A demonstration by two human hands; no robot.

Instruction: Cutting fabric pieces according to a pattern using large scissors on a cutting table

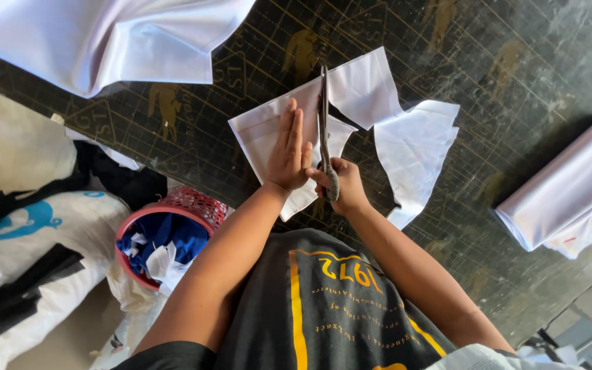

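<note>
A stack of white fabric pieces (258,130) lies on a dark green cutting mat (501,62). My left hand (289,151) presses flat on the stack, fingers together and pointing away from me. My right hand (340,181) grips the handles of long metal scissors (323,109), whose blades run up through the fabric just right of my left fingers. Cut-off white pieces (412,151) lie to the right of the blades.
A large white cloth (104,41) lies at the top left and a folded white cloth (570,192) at the right edge. Left of me, below the table, stand a red mesh basket (193,202) of scraps and several white sacks (29,226).
</note>
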